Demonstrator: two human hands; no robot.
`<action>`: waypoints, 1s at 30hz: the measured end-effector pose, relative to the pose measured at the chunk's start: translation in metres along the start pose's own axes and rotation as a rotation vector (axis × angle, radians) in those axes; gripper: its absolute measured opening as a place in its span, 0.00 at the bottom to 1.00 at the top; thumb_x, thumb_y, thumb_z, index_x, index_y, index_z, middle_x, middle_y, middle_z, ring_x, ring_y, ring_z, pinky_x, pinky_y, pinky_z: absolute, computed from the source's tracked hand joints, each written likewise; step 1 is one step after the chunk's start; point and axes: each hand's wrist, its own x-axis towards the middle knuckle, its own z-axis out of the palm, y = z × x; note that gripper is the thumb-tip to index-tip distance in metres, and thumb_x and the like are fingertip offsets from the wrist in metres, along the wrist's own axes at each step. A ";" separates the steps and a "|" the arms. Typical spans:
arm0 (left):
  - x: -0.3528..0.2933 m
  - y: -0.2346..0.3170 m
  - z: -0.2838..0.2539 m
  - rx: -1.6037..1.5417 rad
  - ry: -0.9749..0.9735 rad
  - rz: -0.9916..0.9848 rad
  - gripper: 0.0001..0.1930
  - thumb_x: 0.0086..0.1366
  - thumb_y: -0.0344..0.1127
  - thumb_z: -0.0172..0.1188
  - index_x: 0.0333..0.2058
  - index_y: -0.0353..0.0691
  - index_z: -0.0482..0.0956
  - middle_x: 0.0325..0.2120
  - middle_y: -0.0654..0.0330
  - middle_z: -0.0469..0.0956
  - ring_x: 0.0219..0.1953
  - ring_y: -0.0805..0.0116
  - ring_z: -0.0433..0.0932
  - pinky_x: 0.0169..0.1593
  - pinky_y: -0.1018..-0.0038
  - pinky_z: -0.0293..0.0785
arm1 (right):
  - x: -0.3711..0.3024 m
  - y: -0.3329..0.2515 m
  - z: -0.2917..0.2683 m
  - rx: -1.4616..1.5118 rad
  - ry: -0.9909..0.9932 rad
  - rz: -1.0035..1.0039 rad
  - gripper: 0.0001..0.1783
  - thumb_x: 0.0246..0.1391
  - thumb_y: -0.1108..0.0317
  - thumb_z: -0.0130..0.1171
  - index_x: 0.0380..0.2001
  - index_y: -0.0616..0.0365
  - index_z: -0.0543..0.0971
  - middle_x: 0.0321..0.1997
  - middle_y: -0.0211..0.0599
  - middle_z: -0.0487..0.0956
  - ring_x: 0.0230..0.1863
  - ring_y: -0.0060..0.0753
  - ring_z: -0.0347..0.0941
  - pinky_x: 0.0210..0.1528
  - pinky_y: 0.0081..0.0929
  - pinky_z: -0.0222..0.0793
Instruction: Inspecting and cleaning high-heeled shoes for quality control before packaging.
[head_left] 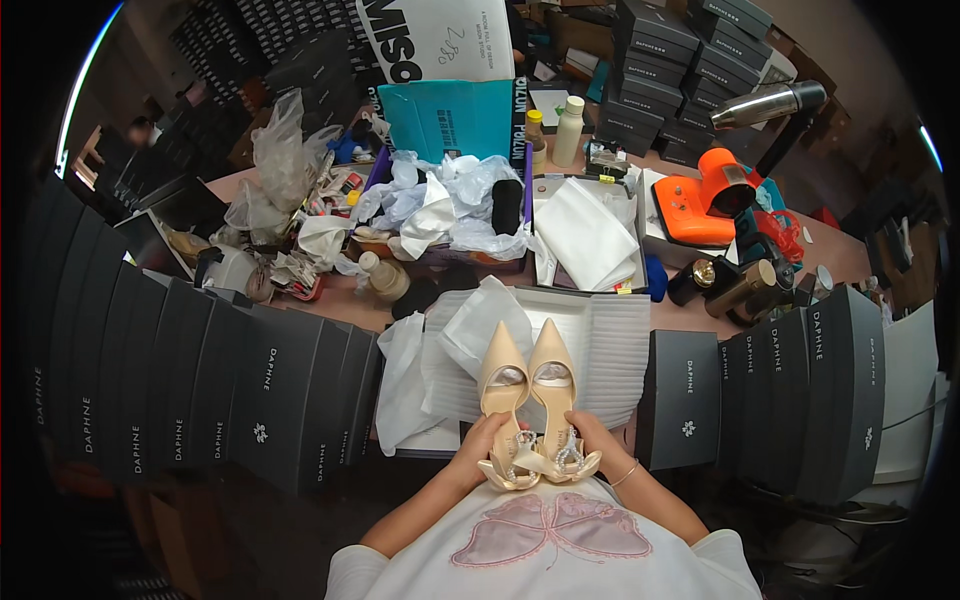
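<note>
Two cream pointed-toe pumps are held side by side in front of my chest, toes pointing away from me. My left hand [484, 438] grips the left pump [500, 352] by its side, near the heel. My right hand [598, 440] grips the right pump [551, 352] the same way. Both have bows and pearl-like trim at the heel end, and whitish stuffing shows inside their toes. Beneath and beyond them lies an open shoebox [568, 308], with white tissue paper [485, 325] and ribbed white packing foam [620, 350] spread over it.
Dark grey shoeboxes stand in rows at left [270, 390] and right [686, 400]. Behind are a purple bin [512, 262] of crumpled plastic, a box [545, 268] holding white cloths, an orange device [700, 205], bottles [568, 132] and a stack of shoeboxes [645, 70].
</note>
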 end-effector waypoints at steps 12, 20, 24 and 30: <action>0.008 0.013 -0.018 0.015 0.059 0.056 0.14 0.66 0.38 0.51 0.43 0.33 0.73 0.33 0.56 0.78 0.31 0.68 0.78 0.35 0.70 0.78 | 0.001 0.006 0.002 0.077 -0.048 -0.025 0.16 0.62 0.60 0.46 0.35 0.63 0.75 0.30 0.32 0.73 0.28 0.21 0.70 0.30 0.25 0.68; 0.032 0.066 -0.046 0.612 0.361 0.907 0.37 0.65 0.41 0.57 0.66 0.34 0.48 0.62 0.46 0.58 0.65 0.58 0.57 0.66 0.66 0.52 | -0.001 -0.017 0.036 0.214 -0.231 -0.185 0.14 0.64 0.62 0.47 0.45 0.60 0.72 0.38 0.30 0.77 0.37 0.19 0.74 0.41 0.21 0.72; 0.005 0.098 0.017 0.686 -0.068 0.841 0.42 0.64 0.45 0.60 0.67 0.37 0.46 0.63 0.46 0.58 0.66 0.57 0.56 0.66 0.66 0.53 | -0.015 -0.024 0.056 0.104 -0.297 -0.226 0.15 0.65 0.62 0.46 0.48 0.60 0.72 0.41 0.28 0.77 0.39 0.17 0.73 0.43 0.19 0.70; -0.011 0.112 0.056 0.846 -0.184 0.879 0.42 0.57 0.40 0.68 0.65 0.36 0.55 0.56 0.51 0.66 0.55 0.67 0.68 0.57 0.74 0.65 | -0.036 -0.034 0.073 0.024 -0.390 -0.234 0.16 0.66 0.63 0.44 0.49 0.63 0.72 0.43 0.30 0.76 0.41 0.19 0.73 0.44 0.21 0.71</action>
